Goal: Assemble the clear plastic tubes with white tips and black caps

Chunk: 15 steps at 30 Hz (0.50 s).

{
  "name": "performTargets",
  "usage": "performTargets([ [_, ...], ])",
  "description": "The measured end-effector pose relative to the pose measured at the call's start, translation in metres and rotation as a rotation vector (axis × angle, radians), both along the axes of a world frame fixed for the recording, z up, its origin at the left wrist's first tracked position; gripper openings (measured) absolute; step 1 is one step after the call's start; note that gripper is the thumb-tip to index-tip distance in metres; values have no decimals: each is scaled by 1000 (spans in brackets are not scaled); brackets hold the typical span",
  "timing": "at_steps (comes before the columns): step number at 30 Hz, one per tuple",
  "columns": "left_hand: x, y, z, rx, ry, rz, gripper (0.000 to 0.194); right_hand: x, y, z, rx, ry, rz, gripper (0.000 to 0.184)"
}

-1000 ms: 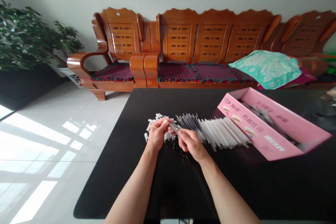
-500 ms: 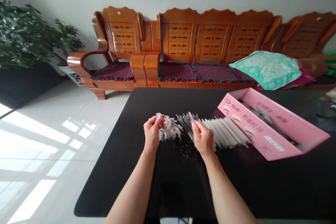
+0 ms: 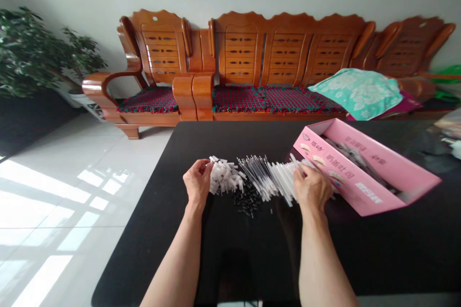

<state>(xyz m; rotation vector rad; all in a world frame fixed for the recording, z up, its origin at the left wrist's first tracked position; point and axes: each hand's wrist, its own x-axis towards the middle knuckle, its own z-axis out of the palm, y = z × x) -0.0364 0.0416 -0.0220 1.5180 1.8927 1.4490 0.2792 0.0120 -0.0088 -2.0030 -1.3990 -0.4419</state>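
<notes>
My left hand (image 3: pixel 198 182) is closed in a pinch at the left edge of a pile of short white tube pieces (image 3: pixel 225 175); what sits between its fingertips is too small to make out. My right hand (image 3: pixel 312 187) pinches a translucent white tube (image 3: pixel 293 158) above a row of similar long white tubes (image 3: pixel 283 182). Between the hands lies a bundle of thin dark rods (image 3: pixel 255 172), looking like pen refills, with their tips pointing away from me. Small black plugs (image 3: pixel 247 199) are heaped in front of the white pieces.
A pink open box (image 3: pixel 360 184) holding greyish pieces stands at the right on the black table (image 3: pixel 158 235). Behind the table is a wooden bench (image 3: pixel 248 48) with a turquoise cloth (image 3: pixel 363 93). A clear plastic bag (image 3: pixel 446 139) lies at the far right edge.
My right hand has moved right, from over the dark rods to the white tubes. My left hand has shifted slightly left and stays by the white pieces. The view has turned a little.
</notes>
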Motion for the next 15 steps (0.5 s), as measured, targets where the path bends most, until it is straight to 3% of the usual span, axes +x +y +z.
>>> performTargets([
  [8, -2, 3, -5, -12, 96, -16, 21, 27, 4, -12, -103, -55, -86, 27],
  [15, 0, 2, -3, 17, 123, -53, 18, 28, 5, -16, -71, -9, -34, 19],
])
